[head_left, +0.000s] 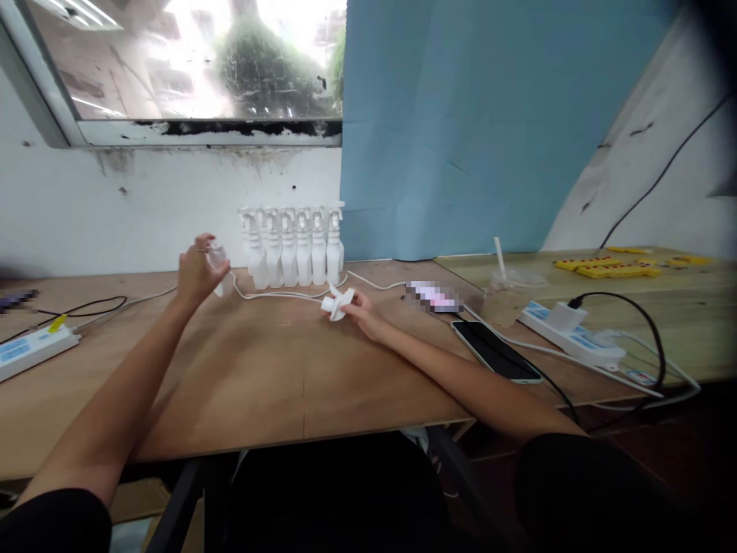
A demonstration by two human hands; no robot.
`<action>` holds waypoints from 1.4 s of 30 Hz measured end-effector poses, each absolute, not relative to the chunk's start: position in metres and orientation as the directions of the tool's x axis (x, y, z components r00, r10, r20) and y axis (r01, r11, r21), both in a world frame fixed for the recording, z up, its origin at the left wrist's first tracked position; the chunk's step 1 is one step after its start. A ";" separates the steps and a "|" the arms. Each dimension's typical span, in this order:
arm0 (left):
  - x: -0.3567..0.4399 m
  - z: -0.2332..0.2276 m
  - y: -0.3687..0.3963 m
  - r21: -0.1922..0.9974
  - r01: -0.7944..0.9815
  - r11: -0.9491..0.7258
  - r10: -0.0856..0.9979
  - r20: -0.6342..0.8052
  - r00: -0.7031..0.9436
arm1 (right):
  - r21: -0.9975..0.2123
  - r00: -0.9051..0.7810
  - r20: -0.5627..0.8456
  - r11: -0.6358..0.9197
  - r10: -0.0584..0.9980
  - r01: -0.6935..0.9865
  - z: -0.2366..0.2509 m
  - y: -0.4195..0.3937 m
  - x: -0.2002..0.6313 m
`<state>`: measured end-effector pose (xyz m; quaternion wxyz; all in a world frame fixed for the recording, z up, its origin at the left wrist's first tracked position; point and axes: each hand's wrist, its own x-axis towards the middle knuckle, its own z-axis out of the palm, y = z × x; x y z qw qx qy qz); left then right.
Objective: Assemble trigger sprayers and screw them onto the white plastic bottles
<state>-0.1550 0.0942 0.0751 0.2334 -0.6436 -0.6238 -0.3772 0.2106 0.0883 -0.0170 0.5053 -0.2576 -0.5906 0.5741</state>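
Black sleeves (pixel 54 524) fill the lower left and lower right corners of the frame, cut off by its edges. White flanged plastic fitting (pixel 341 305): located at frame centre, over the tabletop (pixel 259 372), pinched between the thumb and fingers of the right hand (pixel 368 316). Translucent plastic piece (pixel 219 257): located left of centre, gripped in the curled fingers of the left hand (pixel 196 274). The two parts are well apart.

The step in hand appears to be handling two loose parts, one per hand. The operator should keep the fitting's stub uncovered and grip the translucent piece lightly, since its wall is probably thin. Both parts should stay clear of the white cable (pixel 276 295) and the row of white spray bottles (pixel 303 257) above centre, which could topple if struck.

The left fingers conceal much of the translucent piece; its full form cannot be determined. The right fingers hide part of the fitting. At centre right, a lit screen (pixel 434 296) is pixelated and unreadable.
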 end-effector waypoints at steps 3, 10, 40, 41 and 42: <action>-0.118 0.058 0.072 -0.005 0.975 -0.224 0.626 0.766 0.148 | -0.895 -0.249 0.374 0.277 0.893 -0.350 0.002 0.092 0.222; -0.099 0.030 0.063 -0.199 0.913 -0.356 0.609 0.691 0.389 | -0.782 0.148 0.478 0.496 0.866 -0.378 0.028 0.111 0.259; -0.055 0.011 0.047 -0.306 0.733 -0.607 0.446 0.633 0.633 | -0.881 -0.339 0.462 0.380 0.819 -0.283 0.004 0.086 0.219; -0.049 0.010 0.043 -0.285 0.723 -0.630 0.442 0.634 0.635 | -0.882 -0.390 0.468 0.391 0.793 -0.264 0.003 0.080 0.214; -0.043 0.008 0.041 -0.257 0.717 -0.648 0.439 0.643 0.627 | -0.881 -0.429 0.473 0.400 0.769 -0.254 0.002 0.076 0.209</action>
